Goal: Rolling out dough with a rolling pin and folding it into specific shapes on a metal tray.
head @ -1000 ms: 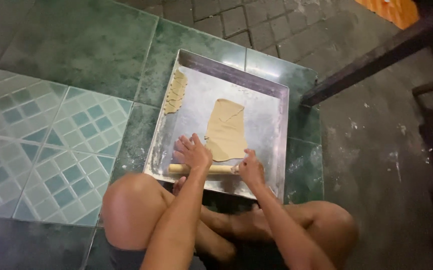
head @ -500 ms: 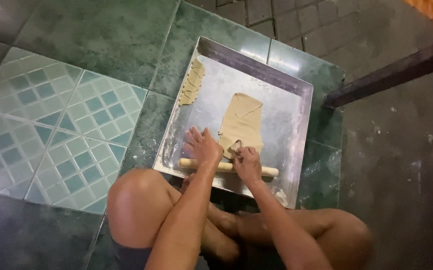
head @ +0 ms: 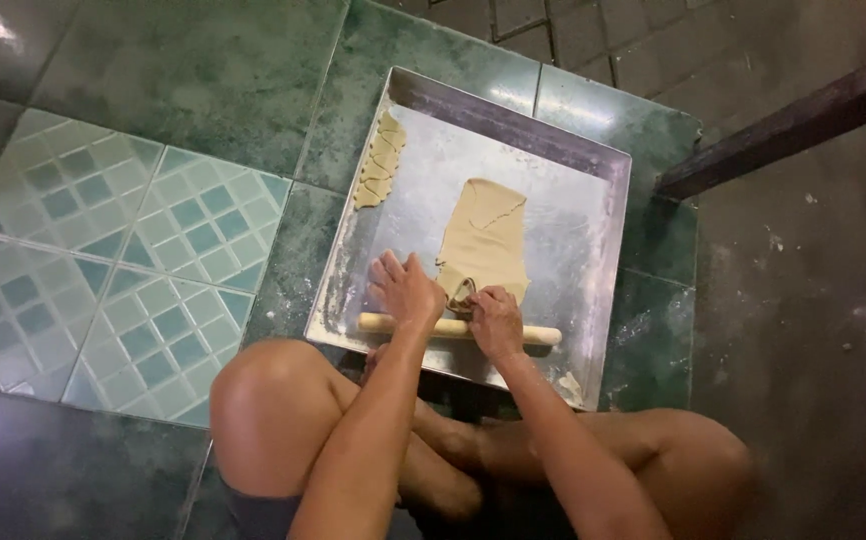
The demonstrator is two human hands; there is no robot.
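A square metal tray lies on the tiled floor in front of my crossed legs. A flat sheet of tan dough is spread in its middle. My right hand presses a small metal cutter onto the near edge of the dough. My left hand rests flat, fingers spread, on the tray just left of the dough. A wooden rolling pin lies across the tray's near part, under both wrists. Cut dough pieces line the tray's left wall.
Green floor tiles surround the tray, with patterned lighter tiles to the left. A dark wooden beam runs at the upper right. Bare concrete lies to the right. My knees sit close to the tray's near rim.
My hands came off the rolling pin. The right hand now holds a cutter against the dough's near edge, and the left hand has moved beside the dough.
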